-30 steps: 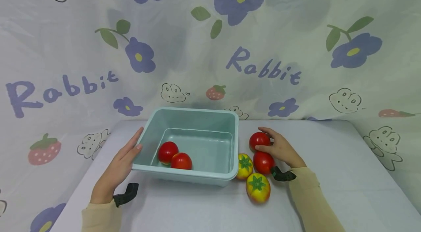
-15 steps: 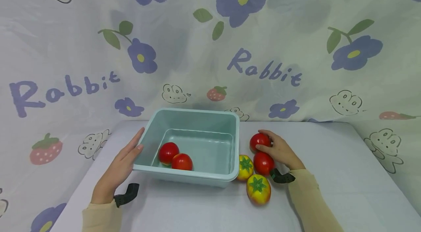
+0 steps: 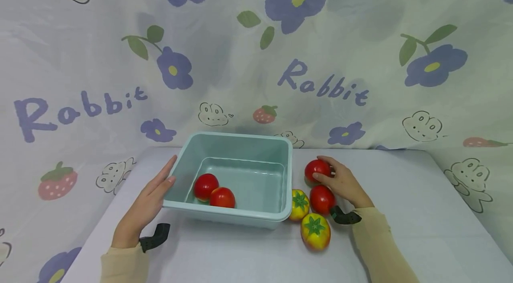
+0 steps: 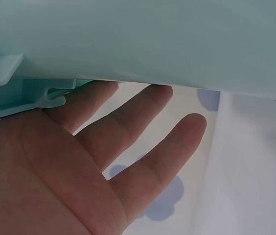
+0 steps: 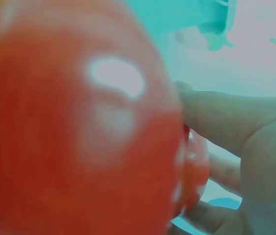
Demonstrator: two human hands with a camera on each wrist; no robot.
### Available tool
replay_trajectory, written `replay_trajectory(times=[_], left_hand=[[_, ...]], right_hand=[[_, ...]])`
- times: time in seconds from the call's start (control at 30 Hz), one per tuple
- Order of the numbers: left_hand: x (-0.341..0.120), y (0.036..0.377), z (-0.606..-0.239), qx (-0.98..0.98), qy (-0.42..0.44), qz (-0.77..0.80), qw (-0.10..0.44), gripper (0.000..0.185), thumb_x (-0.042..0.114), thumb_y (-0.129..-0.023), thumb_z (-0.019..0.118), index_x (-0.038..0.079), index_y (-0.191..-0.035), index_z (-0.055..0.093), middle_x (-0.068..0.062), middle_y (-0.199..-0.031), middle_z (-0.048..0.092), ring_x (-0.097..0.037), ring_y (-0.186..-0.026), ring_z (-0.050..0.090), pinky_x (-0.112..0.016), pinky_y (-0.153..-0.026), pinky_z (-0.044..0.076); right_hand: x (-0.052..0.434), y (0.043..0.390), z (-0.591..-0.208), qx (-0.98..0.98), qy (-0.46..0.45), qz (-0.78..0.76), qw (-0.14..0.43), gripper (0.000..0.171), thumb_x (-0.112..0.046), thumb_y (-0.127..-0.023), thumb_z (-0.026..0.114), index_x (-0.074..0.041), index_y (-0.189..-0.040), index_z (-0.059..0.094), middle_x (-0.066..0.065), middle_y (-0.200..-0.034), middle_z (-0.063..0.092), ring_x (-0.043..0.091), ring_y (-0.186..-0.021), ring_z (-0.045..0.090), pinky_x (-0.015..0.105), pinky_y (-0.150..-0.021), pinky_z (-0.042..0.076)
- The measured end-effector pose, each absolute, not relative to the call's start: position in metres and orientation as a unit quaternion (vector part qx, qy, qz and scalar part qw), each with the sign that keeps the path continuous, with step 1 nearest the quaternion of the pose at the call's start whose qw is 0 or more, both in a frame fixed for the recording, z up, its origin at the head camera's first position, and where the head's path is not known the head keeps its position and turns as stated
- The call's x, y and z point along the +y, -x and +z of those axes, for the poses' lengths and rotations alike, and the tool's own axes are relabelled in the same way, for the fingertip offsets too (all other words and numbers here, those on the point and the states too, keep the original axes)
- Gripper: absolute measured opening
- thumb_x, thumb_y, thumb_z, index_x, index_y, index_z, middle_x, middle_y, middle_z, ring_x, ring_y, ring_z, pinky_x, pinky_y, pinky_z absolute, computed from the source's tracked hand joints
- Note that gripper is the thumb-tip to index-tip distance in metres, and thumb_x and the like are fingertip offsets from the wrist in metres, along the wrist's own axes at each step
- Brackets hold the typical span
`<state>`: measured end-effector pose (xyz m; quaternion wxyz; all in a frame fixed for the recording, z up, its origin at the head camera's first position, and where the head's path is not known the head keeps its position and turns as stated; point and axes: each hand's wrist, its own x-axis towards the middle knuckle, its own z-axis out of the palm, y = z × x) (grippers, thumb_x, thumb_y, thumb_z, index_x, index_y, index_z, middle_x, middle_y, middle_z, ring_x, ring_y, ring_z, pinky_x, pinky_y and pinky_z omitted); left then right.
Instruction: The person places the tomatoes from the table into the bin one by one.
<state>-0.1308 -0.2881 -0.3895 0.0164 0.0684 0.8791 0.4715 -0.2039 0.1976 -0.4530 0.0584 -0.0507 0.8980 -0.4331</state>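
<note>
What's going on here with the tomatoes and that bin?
A person's left hand rests against the left side of a pale blue-green bin, while the right hand grips a red tomato to the bin's right. Two other tomatoes lie inside the bin. On the table beside it are one loose red one and two yellow fruits with green star shapes.
</note>
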Motion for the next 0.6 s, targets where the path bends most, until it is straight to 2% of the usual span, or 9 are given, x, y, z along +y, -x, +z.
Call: replay_trajectory(times=[0.27,0.6], left_hand=[[-0.287,0.13,-0.387,0.876,-0.072,0.476,0.018,0.057,0.033,-0.111,0.031,0.025,-0.163,0.011,-0.015,-0.168,0.01,-0.052,-0.149,0.012,-0.082,-0.102,0.019],[-0.286,0.129,-0.385,0.876,-0.072,0.476,0.02,0.057,0.033,-0.111,0.031,0.025,-0.163,0.011,-0.015,-0.167,0.01,-0.052,-0.148,0.012,-0.082,-0.102,0.019]], right_hand=[[0.196,0.201,-0.444,0.897,0.065,-0.435,0.036,0.07,-0.042,-0.093,0.071,-0.013,-0.151,0.044,0.021,-0.145,0.051,0.044,-0.124,0.055,0.059,-0.095,0.051],[0.193,0.194,-0.431,0.887,0.087,-0.454,0.006,0.068,-0.038,-0.093,0.072,-0.012,-0.15,0.046,0.022,-0.141,0.054,0.043,-0.119,0.058,0.055,-0.095,0.053]])
